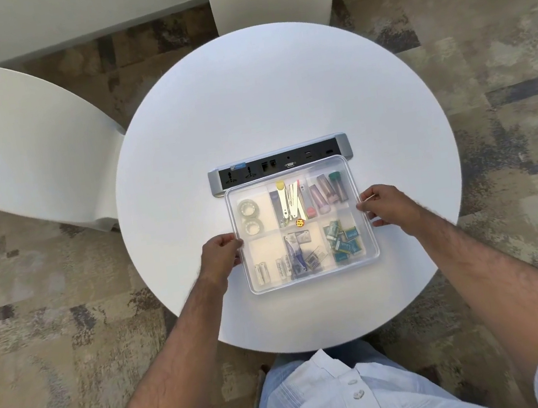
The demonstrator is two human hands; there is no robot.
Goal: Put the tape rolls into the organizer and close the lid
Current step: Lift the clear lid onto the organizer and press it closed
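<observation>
1. Round and white, the worktop (247,110) is ringed by two white chairs (27,144) on patterned carpet, with a grey socket strip (280,162) at its centre.
2. Just near of that strip sits the clear organizer (309,279), and a translucent lid (293,174) is seen over it, apparently seated or very nearly so.
3. The lid's left edge is pinched by the left hand (221,253), fingers (233,243) clamped on the rim; the right edge is gripped likewise by the right hand (383,205).
4. Even downward pressure on both sides is called for, so that the lid is not left cocked; whether it has clicked home cannot be told.
5. Both tape rolls (248,217) are already inside, stacked near-to-far in the far left compartment.
6. Elsewhere, rulers and tubes are held in the far compartments, small white cylinders near left, clips and a blue tool near centre, and green packets (343,238) near right.
</observation>
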